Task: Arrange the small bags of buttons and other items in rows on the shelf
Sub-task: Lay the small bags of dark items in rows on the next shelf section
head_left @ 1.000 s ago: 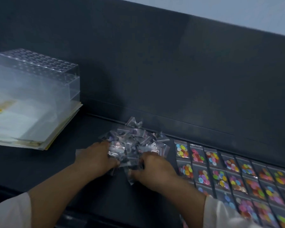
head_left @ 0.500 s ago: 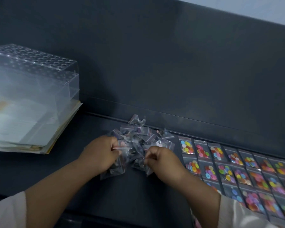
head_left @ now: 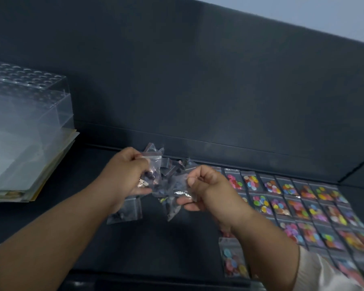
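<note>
Clear plastic box (head_left: 25,114) far left, sitting on a stack of papers (head_left: 53,162). Left hand (head_left: 126,175) is curled round a bunch of small clear bags (head_left: 156,164), lifted off the dark shelf (head_left: 156,244). One loose bag (head_left: 126,208) lies flat under that wrist. Right hand (head_left: 208,190) is just beside it, thumb and fingers pinching a single bag (head_left: 180,184) at the bunch's edge. Contents of these are blurred. To the right, button bags (head_left: 298,206) lie flat in neat rows, edges touching. One stray button bag (head_left: 233,259) sits at the front under the right forearm.
</note>
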{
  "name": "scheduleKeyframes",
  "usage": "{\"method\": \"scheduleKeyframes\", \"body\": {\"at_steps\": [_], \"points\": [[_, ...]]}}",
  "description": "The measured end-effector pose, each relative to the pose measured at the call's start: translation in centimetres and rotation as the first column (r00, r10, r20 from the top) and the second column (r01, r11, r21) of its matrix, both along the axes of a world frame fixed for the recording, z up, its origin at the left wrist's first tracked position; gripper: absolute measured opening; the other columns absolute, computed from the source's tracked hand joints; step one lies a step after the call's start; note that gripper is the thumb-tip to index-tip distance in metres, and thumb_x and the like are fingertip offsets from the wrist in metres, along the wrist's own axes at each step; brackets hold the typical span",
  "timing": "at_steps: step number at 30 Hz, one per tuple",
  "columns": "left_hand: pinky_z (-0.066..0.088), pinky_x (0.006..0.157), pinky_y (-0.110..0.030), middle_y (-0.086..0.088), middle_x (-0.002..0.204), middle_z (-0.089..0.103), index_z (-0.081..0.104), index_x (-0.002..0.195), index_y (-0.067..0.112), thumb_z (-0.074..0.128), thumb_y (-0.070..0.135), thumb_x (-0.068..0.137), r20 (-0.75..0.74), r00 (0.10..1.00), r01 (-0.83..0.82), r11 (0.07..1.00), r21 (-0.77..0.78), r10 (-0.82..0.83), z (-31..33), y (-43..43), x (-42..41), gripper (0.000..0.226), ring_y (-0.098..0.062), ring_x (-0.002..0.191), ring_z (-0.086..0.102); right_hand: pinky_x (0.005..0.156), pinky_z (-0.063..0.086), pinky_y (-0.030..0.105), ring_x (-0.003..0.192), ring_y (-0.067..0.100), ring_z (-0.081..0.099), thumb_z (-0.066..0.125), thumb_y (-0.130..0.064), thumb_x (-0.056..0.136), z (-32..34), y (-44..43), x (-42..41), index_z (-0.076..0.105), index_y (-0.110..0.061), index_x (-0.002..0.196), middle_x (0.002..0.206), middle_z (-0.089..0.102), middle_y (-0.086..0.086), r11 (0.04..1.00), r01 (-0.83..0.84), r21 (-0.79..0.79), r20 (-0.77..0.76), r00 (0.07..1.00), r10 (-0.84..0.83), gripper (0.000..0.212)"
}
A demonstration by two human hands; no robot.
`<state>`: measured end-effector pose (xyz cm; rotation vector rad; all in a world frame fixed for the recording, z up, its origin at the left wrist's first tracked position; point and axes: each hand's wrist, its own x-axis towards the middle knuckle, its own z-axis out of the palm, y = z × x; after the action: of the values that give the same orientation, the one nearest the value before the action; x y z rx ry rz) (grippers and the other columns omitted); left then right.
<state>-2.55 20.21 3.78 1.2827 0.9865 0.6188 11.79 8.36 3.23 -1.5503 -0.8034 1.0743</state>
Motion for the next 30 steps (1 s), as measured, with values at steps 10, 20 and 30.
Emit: {"method": "scheduleKeyframes", "body": {"at_steps": [10,20,30], "points": [[0.056,0.061,-0.036,-0.011,0.108,0.063,0.058,0.105,0.011,0.056,0.015,0.092,0.057,0.965,0.261,0.945,-0.198,-0.255,1.7,-11.8,6.6,0.014,-0.026,0.092,0.067,0.050,0.047,0.023,0.064,0.019,0.066,0.045,-0.001,0.096,1.7,-12.3,5.2,0.052,-0.016,0.075,0.066,0.057,-0.002,0.988,0.087,0.126,-0.119,0.990,-0.072,0.027],[0.054,0.049,-0.029,-0.018,0.104,0.061,0.056,0.098,0.002,0.047,-0.003,0.092,0.137,0.974,0.214,0.939,-0.268,-0.183,1.1,-28.6,15.6,0.012,-0.028,0.084,0.062,0.054,0.049,0.025,0.066,0.016,0.056,0.052,0.000,0.092,0.8,-28.3,10.2,0.051,-0.016,0.083,0.080,0.054,0.006,0.948,0.281,0.152,-0.114,0.957,-0.266,0.018],[0.058,0.057,-0.032,-0.016,0.101,0.061,0.059,0.093,0.005,0.056,0.003,0.090,0.154,0.950,0.308,0.903,-0.300,-0.273,1.0,-40.5,20.6,0.005,-0.027,0.084,0.064,0.055,0.048,0.021,0.055,0.010,0.057,0.062,0.012,0.079,1.0,-41.6,15.1,0.051,-0.010,0.080,0.063,0.062,-0.001,0.923,0.357,0.141,-0.199,0.924,-0.327,0.025]]}}
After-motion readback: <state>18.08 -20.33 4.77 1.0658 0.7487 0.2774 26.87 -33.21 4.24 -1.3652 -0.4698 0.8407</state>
